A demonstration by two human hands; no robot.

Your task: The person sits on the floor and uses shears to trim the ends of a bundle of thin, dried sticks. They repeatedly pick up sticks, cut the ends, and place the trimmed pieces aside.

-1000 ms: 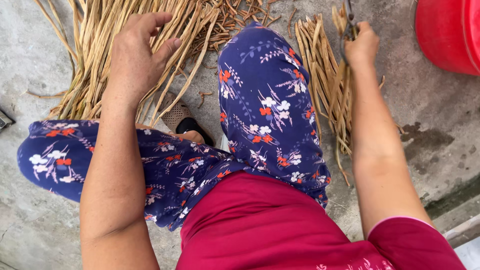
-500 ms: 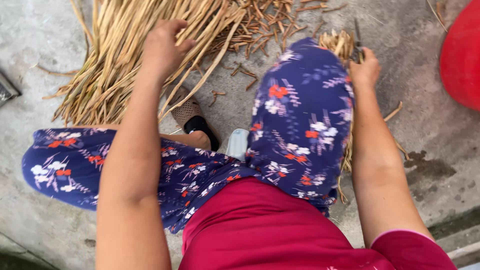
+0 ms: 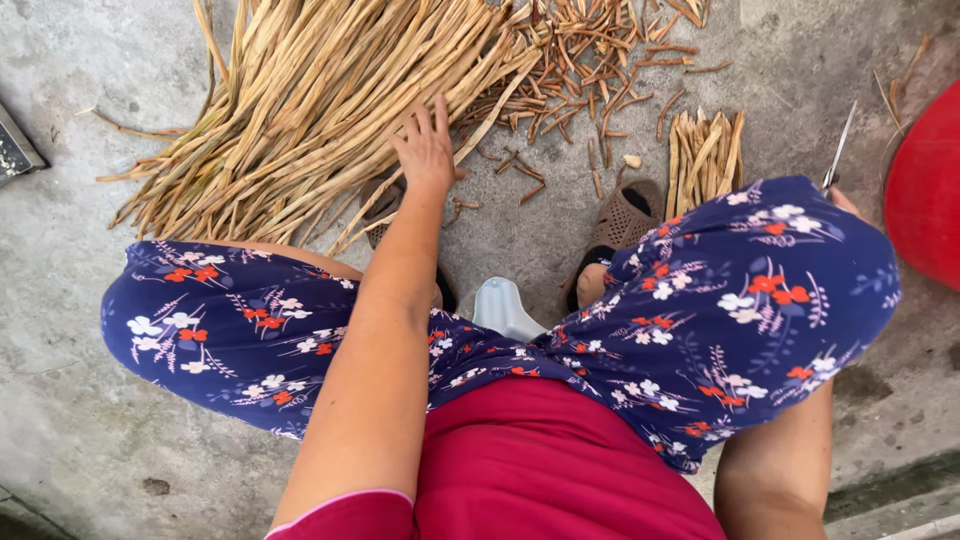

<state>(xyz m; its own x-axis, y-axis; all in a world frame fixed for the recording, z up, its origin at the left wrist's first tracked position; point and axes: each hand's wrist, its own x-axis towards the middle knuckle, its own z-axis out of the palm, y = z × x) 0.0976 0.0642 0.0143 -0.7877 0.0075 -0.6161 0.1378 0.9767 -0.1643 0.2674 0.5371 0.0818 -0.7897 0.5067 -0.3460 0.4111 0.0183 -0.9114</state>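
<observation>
- half a second ago the left hand lay on the stalks higher up in the picture; now the left hand [image 3: 427, 150] rests at the lower edge of the pile of dry stalks [image 3: 320, 95], fingers spread flat and touching them.
- the view has tipped, so more of the concrete floor [image 3: 60, 400] shows and the flowered blue trousers [image 3: 720, 320] fill the right side.
- the bundle that the right hand held upright beside the knee earlier now shows as a short bundle of cut stalks [image 3: 703, 155] standing just past the brown sandal [image 3: 625, 215].
- the right hand [image 3: 845, 203] is almost wholly hidden behind the knee; a thin metal blade [image 3: 838, 150] rises from it, but i cannot tell how the fingers grip.
- the stalks are long, straw-yellow and dry, lying fanned across the floor; short brown cut pieces [image 3: 590, 50] lie scattered to their right.
- a red tub [image 3: 925, 180] sits at the right edge and a dark metal thing [image 3: 15, 150] at the left edge.
- a small white stool [image 3: 503, 308] shows between the legs.
</observation>
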